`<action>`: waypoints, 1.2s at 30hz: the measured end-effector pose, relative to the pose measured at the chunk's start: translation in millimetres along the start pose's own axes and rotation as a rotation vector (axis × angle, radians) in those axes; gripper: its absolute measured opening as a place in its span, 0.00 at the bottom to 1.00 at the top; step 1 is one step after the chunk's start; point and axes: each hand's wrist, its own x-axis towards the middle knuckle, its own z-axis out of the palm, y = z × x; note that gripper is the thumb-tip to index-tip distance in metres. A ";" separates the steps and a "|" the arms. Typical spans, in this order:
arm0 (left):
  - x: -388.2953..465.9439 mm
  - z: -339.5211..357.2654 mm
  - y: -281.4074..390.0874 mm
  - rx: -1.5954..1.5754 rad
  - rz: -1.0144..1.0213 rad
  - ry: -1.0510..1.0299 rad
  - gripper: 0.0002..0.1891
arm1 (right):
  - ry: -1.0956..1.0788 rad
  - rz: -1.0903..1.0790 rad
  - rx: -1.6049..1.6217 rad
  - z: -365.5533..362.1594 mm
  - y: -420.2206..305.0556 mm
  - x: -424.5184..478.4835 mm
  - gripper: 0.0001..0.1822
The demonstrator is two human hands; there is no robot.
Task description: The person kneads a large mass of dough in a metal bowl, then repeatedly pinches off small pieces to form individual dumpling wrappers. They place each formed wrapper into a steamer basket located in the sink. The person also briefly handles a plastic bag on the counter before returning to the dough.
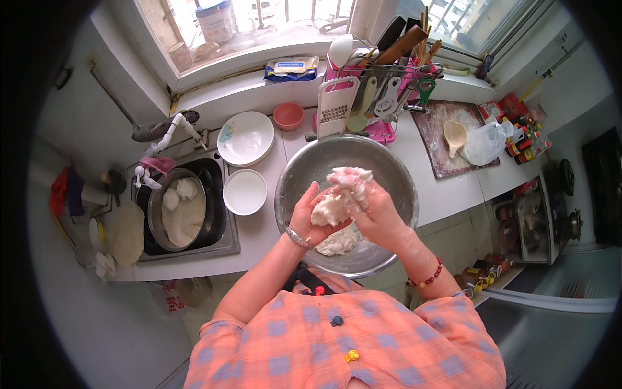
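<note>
A wide stainless-steel bowl [296, 170] stands on the counter in front of me. Over it, my left hand [311, 214] is palm up, cupped around a sticky lump of dough [329, 210]. My right hand [381, 209] meets the lump from the right, its fingers bent and thickly coated with wet dough. Those coated fingers partly hide where the hands and the dough touch. Below both hands, a second mass of dough [336, 242] rests in the bottom of the bowl, partly covered by my left hand and wrist.
Left of the bowl are a white bowl [245, 192], stacked plates [248, 138] and a sink [221, 228] holding a metal basin [154, 214]. Behind it stand a grater [337, 104] and a utensil rack [388, 65]. A cutting board [440, 163] with a wooden spoon [455, 135] lies to the right.
</note>
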 end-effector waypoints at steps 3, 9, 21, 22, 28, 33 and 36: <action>0.1 -9.8 1.1 -0.016 0.002 0.021 0.29 | 0.140 0.167 0.370 -0.6 -3.8 2.5 0.12; 3.3 1.5 9.1 0.439 0.347 0.027 0.23 | 0.410 0.455 0.996 11.7 64.8 -24.2 0.13; -51.6 133.1 36.1 0.974 0.766 -0.480 0.26 | 0.245 0.620 1.868 37.7 85.2 -46.2 0.26; -59.1 150.2 35.9 0.916 0.858 -0.527 0.27 | 0.251 0.618 1.753 33.1 83.7 -43.8 0.25; -21.9 158.3 46.5 1.479 1.243 -0.305 0.13 | 0.103 0.375 1.297 11.6 80.6 -35.3 0.34; 14.8 20.9 24.3 0.390 0.102 0.029 0.31 | -0.012 0.371 0.962 20.4 45.3 -15.4 0.37; 16.7 -4.2 -1.8 0.084 -0.025 -0.019 0.31 | -0.018 0.235 0.660 19.8 39.9 -15.7 0.33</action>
